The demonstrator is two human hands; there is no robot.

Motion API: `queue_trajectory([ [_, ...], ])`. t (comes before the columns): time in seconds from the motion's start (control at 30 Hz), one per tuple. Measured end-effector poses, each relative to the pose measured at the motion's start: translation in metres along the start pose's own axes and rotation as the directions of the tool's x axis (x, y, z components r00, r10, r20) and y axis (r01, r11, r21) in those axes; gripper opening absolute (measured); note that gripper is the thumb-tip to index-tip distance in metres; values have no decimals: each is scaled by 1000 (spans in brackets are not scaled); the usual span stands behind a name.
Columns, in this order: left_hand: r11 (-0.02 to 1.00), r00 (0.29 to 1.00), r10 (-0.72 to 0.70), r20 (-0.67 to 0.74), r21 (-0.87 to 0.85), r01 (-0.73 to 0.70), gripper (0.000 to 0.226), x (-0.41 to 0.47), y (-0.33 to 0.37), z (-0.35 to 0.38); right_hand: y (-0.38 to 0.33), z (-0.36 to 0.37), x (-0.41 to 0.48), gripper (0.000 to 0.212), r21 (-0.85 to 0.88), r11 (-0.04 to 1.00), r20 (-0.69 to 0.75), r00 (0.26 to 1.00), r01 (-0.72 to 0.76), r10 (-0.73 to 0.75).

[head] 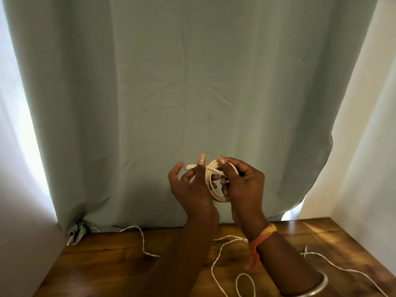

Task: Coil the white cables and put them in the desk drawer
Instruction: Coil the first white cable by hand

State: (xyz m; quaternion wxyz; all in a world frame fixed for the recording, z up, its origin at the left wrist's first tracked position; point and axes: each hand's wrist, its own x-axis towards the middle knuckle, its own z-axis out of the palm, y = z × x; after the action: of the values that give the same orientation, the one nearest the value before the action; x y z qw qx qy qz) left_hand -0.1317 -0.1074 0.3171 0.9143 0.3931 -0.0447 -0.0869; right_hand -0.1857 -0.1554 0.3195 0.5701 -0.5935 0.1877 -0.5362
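Observation:
A coiled white cable (214, 185) hangs in the air above the wooden desk (111, 266), held up between both hands. My right hand (244, 185) grips the coil's right side, thumb on top. My left hand (190, 187) pinches the cable's free end near its plug (190, 166), which sticks out to the left. More loose white cable (216, 260) lies on the desk below my arms, with a small loop (245, 284) near the front. No drawer is in view.
A pale green curtain (192, 93) hangs right behind the desk. White walls close in at left (19, 211) and right (368, 168). Another thin white cable (142, 239) trails at the back left, and one (342, 269) runs across the right side.

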Motion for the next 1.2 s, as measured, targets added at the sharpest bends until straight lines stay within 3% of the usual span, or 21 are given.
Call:
queue_trajectory([
  [0.13, 982, 993, 80, 86, 162, -93, 13, -1, -7, -4, 0, -3, 0, 10, -7, 999, -4, 999, 32, -32],
  [0.23, 952, 982, 101, 162, 270, -143, 40, -10, -11, -7, -5, -2, 2, 9, -24, 996, 8, 996, 90, -89],
  [0.4, 927, 946, 157, 283, 289, -240, 54, -15, -13, -9, -8, 3, 6, 10, -44, 994, -13, 994, 105, -105],
  [0.5, 871, 870, 203, 449, 323, -369, 49, -10, -11, -15, -6, 0, 6, 10, -28, 995, -32, 994, 100, -101],
  [0.63, 818, 757, 115, 643, 371, -439, 25, 3, 1, -23, -6, -4, 7, 12, -30, 998, -68, 996, 53, -54],
  [0.77, 783, 671, -31, 741, 435, -444, 20, 15, 15, -29, -9, -8, 8, 6, -14, 1000, -69, 998, 12, -13],
  [0.87, 715, 682, -81, 727, 519, -469, 15, 22, 22, -29, -7, -8, 6, 4, -58, 998, -50, 998, 25, -28],
  [0.93, 697, 732, -79, 677, 563, -444, 11, 22, 22, -27, -7, -6, 6, 8, -62, 998, -52, 999, 10, -13],
  [1.03, 763, 762, -140, 632, 559, -324, 15, 16, 20, -26, -7, -5, 10, 12, -88, 996, -39, 999, -9, 6],
  [1.2, 879, 678, -363, 639, 477, 21, 21, 17, 26, -38, -4, -9, 11, 14, -265, 962, 9, 997, 73, -73],
])
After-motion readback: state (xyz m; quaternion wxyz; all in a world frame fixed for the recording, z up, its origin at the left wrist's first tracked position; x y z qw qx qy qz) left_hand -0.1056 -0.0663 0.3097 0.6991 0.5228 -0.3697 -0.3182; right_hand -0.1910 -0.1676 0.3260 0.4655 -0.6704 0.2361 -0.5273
